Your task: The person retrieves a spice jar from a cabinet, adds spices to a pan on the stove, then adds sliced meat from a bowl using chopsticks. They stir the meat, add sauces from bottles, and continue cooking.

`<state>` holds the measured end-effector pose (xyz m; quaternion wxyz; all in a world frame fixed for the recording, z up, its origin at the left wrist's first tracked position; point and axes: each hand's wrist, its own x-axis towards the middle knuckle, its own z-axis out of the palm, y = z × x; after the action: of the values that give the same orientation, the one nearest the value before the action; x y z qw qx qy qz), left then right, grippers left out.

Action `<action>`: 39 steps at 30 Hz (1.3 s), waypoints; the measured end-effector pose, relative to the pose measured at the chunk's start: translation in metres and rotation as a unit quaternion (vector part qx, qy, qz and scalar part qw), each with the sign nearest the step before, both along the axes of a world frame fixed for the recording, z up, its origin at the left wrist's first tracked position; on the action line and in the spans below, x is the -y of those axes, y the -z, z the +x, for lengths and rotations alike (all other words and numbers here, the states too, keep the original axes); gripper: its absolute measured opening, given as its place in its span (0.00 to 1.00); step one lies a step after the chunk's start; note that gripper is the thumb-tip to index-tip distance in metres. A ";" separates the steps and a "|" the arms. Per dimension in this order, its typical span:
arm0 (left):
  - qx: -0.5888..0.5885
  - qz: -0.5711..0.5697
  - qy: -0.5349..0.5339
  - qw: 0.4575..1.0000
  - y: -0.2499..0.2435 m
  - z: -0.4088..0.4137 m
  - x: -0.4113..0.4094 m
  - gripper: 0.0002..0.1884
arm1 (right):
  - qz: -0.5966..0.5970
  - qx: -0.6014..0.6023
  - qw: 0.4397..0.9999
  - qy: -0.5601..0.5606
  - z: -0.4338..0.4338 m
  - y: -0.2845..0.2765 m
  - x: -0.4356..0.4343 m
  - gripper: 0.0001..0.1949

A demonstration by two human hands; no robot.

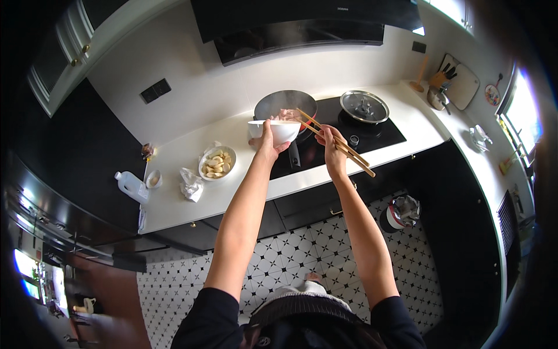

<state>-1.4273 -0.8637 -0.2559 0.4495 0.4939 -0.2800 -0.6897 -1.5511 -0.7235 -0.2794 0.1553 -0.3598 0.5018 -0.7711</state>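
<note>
My left hand [271, 141] grips a white bowl [281, 132], held up in front of a dark wok [285, 99]. Pale pink pieces of meat [287, 115] show beyond the bowl's rim; the bowl hides much of the wok, and I cannot tell whether some of the meat is still in the bowl. A pair of wooden chopsticks [348, 150] is in my right hand [332, 144], their thin tips at the meat. Steam rises over the wok. Its black handle [295, 156] points toward me over the black cooktop [314, 151].
On the second burner sits a glass-lidded pan [364, 107]. Left on the white counter [170, 209] are a bowl of pale sliced pieces [217, 163], crumpled white paper [191, 185], a small bowl [154, 179] and a plastic jug [132, 186]. A range hood [301, 37] hangs above. A bin [400, 213] stands on the floor.
</note>
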 end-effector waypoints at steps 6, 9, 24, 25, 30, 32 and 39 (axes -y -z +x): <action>0.016 -0.036 0.016 0.999 -0.005 0.004 -0.010 0.50 | -0.031 0.029 0.999 -0.017 -0.012 -0.011 0.028 0.18; 0.026 -0.027 0.004 0.999 -0.007 0.002 -0.013 0.49 | -0.019 0.009 1.000 -0.023 -0.014 -0.016 0.035 0.16; -0.038 -0.027 0.083 0.995 0.014 0.036 0.015 0.50 | 0.053 -0.119 0.990 0.047 -0.004 -0.004 0.054 0.11; -0.041 -0.033 0.083 0.995 0.017 0.039 0.020 0.50 | 0.056 -0.128 0.989 0.053 0.000 -0.004 0.055 0.11; -0.056 -0.054 0.090 0.993 0.018 0.043 0.027 0.52 | 0.066 -0.134 0.986 0.070 0.007 0.005 0.059 0.12; -0.042 -0.042 0.081 0.995 0.014 0.040 0.025 0.53 | 0.084 -0.157 0.980 0.088 0.009 0.005 0.061 0.13; -0.030 -0.030 0.105 0.994 0.013 0.035 0.021 0.55 | 0.127 -0.196 0.971 0.045 -0.024 0.007 0.099 0.16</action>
<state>-1.3927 -0.8848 -0.2693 0.3976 0.4272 -0.3372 -0.7387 -1.5753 -0.8229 -0.2864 0.0632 -0.4581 0.6320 -0.6219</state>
